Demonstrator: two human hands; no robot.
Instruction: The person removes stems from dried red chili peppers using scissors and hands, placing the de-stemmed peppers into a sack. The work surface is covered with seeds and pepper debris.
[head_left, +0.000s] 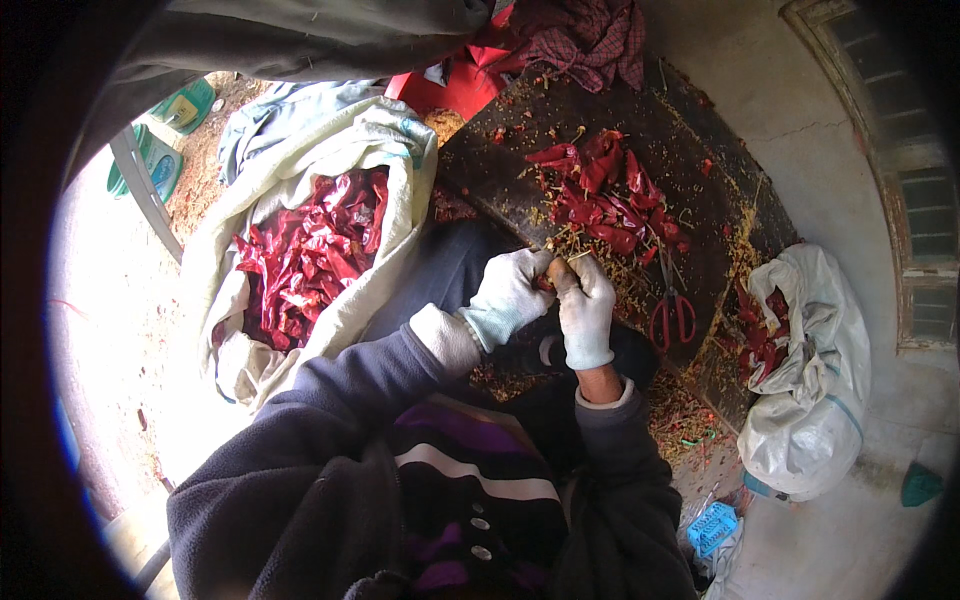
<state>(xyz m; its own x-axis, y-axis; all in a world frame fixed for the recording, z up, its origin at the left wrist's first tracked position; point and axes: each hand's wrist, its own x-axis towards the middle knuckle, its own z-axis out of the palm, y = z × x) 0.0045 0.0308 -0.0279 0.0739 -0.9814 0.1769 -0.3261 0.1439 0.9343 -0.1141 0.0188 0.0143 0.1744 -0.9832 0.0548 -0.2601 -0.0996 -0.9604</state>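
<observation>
My left hand (514, 290), in a white knit glove, is closed around a dried red chili pepper (541, 283); only a small red part shows between the fingers. My right hand (586, 300), gloved with a thumb tip bare, meets it and pinches at the same pepper. A pale stem (580, 256) sticks out by the right fingers. Just beyond the hands, a pile of dried red chilies (600, 195) lies on a dark board (510, 142) strewn with yellow seeds. Red-handled scissors (673, 319) rest on the board, right of my right hand.
On the left stands an open white woven sack (409, 217) full of dried chilies. Another white sack (814, 420) with chilies leans at the right. A red basin (469, 86) and checked cloth (592, 37) are at the far side. Green tubs (154, 161) stand far left.
</observation>
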